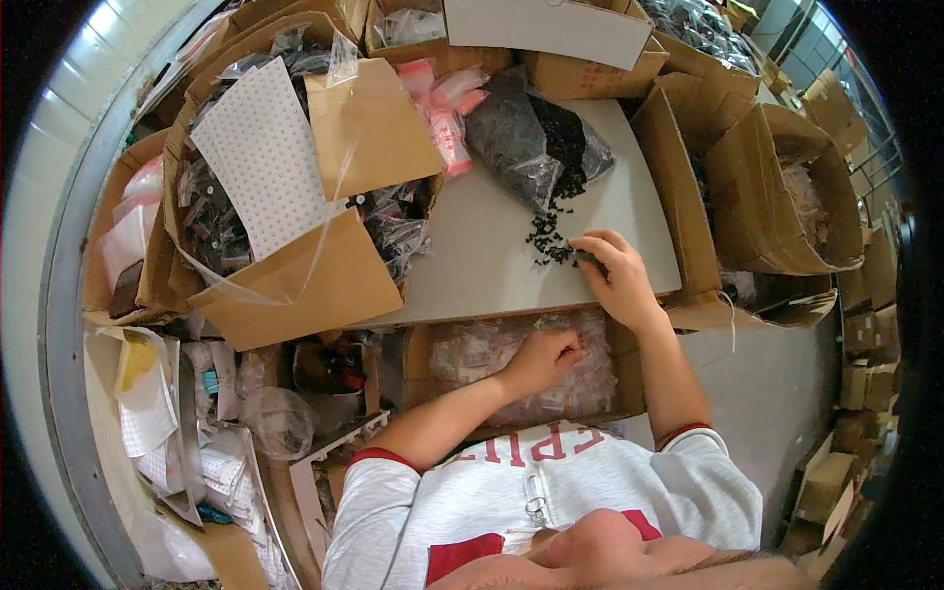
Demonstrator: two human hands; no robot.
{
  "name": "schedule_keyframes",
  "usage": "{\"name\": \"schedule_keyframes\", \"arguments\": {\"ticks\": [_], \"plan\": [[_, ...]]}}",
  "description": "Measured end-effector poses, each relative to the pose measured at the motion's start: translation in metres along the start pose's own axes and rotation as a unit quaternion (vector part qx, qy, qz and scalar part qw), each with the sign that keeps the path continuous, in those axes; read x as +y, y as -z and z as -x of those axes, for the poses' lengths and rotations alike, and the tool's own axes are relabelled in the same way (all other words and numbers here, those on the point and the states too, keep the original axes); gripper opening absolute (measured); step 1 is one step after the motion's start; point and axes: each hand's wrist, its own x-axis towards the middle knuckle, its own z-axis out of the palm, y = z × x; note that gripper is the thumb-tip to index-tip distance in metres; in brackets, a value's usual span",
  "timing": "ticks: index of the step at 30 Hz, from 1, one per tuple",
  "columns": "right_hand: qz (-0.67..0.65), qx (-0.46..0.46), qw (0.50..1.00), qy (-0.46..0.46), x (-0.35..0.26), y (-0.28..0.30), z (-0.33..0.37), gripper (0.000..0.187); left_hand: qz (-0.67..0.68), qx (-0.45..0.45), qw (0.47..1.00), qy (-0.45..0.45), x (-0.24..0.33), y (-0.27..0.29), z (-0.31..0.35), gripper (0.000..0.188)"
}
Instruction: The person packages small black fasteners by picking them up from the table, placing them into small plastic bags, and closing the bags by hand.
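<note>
Small black pieces (pixel 547 244) spill over the pale tabletop (pixel 457 270) from a torn clear plastic bag (pixel 506 138) full of them. My right hand (pixel 621 283) rests at the near end of this spill, its fingers bent and closing on some of the dark pieces; their exact kind is too small to tell. Lower down, my left hand (pixel 541 364) is curled closed above an open cardboard box (pixel 629 379) of small clear plastic packets (pixel 472 349). Whatever its fingers may hold is hidden.
A big carton (pixel 295 275) with dark bagged parts and a dotted white sheet (pixel 265 147) occupies the left side. Pink-printed bags (pixel 447 128) lie beside the black bag. Open cartons (pixel 777 187) flank the table's right edge. Papers (pixel 231 477) fill a bin at lower left.
</note>
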Motion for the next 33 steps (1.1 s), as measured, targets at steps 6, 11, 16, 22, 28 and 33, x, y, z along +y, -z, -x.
{"name": "schedule_keyframes", "arguments": {"ticks": [6, 11, 16, 22, 28, 33], "plan": [[-0.008, 0.007, 1.000, -0.014, -0.001, 0.003, -0.002, 0.031, 0.116, 0.024, 0.989, 0.084, 0.001, 0.004, -0.001, 0.020], [0.048, -0.003, 0.998, 0.037, -0.002, -0.001, -0.008, 0.032, 0.100, 0.068, 0.993, -0.011, -0.008, -0.002, -0.002, 0.015], [0.055, 0.006, 0.998, 0.025, 0.006, -0.005, -0.002, 0.029, 0.115, -0.021, 0.992, 0.046, -0.007, 0.006, -0.003, 0.015], [0.067, 0.042, 0.997, 0.014, 0.002, -0.007, -0.002, 0.022, 0.146, 0.007, 0.985, 0.094, -0.011, 0.006, -0.005, 0.019], [0.081, 0.049, 0.995, 0.032, 0.005, -0.009, -0.001, 0.014, 0.252, 0.004, 0.961, 0.115, -0.018, 0.002, -0.005, 0.023], [0.108, 0.060, 0.992, 0.026, 0.001, -0.006, 0.002, 0.012, 0.331, 0.036, 0.942, 0.049, -0.017, 0.000, -0.006, 0.016]]}}
